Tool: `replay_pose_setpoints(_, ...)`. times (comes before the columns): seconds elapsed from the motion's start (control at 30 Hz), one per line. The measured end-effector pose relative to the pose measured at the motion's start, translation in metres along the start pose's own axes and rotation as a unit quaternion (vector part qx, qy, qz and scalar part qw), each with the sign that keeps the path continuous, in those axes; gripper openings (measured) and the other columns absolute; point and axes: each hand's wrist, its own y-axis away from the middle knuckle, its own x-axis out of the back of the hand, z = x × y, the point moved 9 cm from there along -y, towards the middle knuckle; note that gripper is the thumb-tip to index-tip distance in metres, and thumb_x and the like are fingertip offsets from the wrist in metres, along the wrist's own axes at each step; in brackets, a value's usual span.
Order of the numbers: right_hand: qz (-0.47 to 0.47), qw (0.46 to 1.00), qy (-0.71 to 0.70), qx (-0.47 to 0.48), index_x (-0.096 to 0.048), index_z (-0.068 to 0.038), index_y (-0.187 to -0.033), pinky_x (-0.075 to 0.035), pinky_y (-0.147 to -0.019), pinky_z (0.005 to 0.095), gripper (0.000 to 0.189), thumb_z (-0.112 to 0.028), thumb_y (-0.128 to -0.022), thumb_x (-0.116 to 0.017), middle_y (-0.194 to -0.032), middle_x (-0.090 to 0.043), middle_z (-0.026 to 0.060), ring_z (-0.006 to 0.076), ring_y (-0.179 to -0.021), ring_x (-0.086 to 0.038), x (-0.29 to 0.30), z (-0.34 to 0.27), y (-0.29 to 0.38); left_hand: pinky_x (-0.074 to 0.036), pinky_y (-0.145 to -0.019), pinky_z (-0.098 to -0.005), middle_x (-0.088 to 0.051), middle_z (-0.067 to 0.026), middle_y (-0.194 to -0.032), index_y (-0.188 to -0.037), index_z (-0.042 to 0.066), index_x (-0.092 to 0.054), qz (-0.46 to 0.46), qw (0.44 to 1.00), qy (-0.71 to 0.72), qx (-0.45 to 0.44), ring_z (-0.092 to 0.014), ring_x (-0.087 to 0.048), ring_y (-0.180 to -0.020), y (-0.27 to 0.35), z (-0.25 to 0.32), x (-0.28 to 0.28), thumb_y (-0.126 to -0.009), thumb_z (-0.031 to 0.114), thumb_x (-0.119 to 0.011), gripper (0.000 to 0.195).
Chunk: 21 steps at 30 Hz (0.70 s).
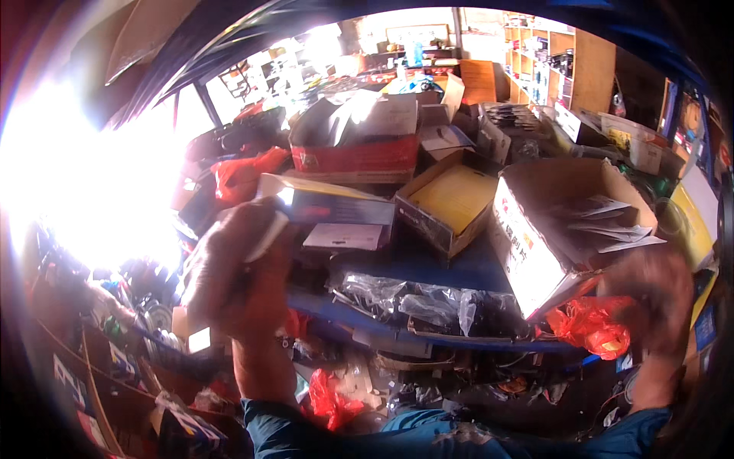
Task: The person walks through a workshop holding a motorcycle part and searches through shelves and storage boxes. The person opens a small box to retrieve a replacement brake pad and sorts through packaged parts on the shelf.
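My left hand [235,269] is raised on the left, its fingers bent around a small white object [268,236], blurred and partly covered. Just beyond it lies a long cardboard box [332,203] with a blue side and a white card [344,236] before it. On the right, my right hand [654,287] is motion-blurred beside the near corner of an open white carton [524,258]. Thin clear packets [608,224] stick up inside that carton. A crumpled red plastic bag [590,327] is at the fingers of this hand; whether they grip it is unclear.
A shallow open box with a yellow inside [453,198] sits mid-table. Behind it stands a red-sided carton [355,155]. Clear plastic bags [424,301] fill a tray along the blue table edge [367,330]. Another red bag [330,399] lies below. Glare whites out the left.
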Motion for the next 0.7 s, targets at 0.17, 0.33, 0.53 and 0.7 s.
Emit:
replay_pose_setpoints(0.17,0.010,0.980,0.193,0.050,-0.064,-0.003,-0.100,-0.045,-0.080,0.0335,0.029,-0.021,-0.078,-0.070,-0.092,-0.065,0.0089,0.0226,-0.087,-0.061,0.000,-0.013,-0.114,-0.054,-0.069,-0.0296,-0.069,-0.0128,-0.088,-0.096,-0.006,-0.068,0.051,0.996,-0.045,0.061,-0.019,-0.066,-0.078,0.001,-0.055,0.028,-0.070,-0.009,-0.073,0.027)
replay_pose_setpoints(0.33,0.037,0.985,0.121,0.115,-0.051,0.003,-0.123,-0.041,-0.097,0.0381,0.055,-0.025,-0.080,-0.072,-0.113,-0.059,0.0165,0.0256,-0.112,-0.053,-0.049,-0.007,-0.217,-0.054,-0.071,-0.0290,-0.070,-0.0135,-0.089,-0.094,-0.006,-0.069,0.095,0.981,-0.044,0.166,-0.018,-0.066,-0.078,0.021,-0.096,0.050,-0.069,-0.009,-0.074,0.026)
replay_pose_setpoints(0.53,-0.061,0.987,0.145,0.040,-0.058,0.007,-0.102,-0.042,-0.095,0.0346,0.048,-0.028,-0.075,-0.078,-0.103,-0.060,0.0162,0.0258,-0.104,-0.055,-0.100,0.021,-0.304,-0.053,-0.071,-0.0303,-0.070,-0.0154,-0.084,-0.090,-0.006,-0.069,0.073,0.986,-0.094,0.120,-0.021,-0.066,-0.075,0.046,-0.128,0.073,-0.064,-0.008,-0.078,0.028)
replay_pose_setpoints(0.7,-0.002,0.983,0.087,0.162,-0.060,0.000,-0.090,-0.043,-0.078,0.0320,0.035,-0.029,-0.077,-0.077,-0.081,-0.057,0.0055,0.0170,-0.082,-0.055,-0.107,0.010,-0.313,-0.053,-0.071,-0.0316,-0.070,-0.0168,-0.084,-0.089,-0.006,-0.070,0.052,0.979,-0.085,0.177,-0.023,-0.067,-0.074,0.061,-0.157,0.093,-0.061,-0.007,-0.076,0.029)
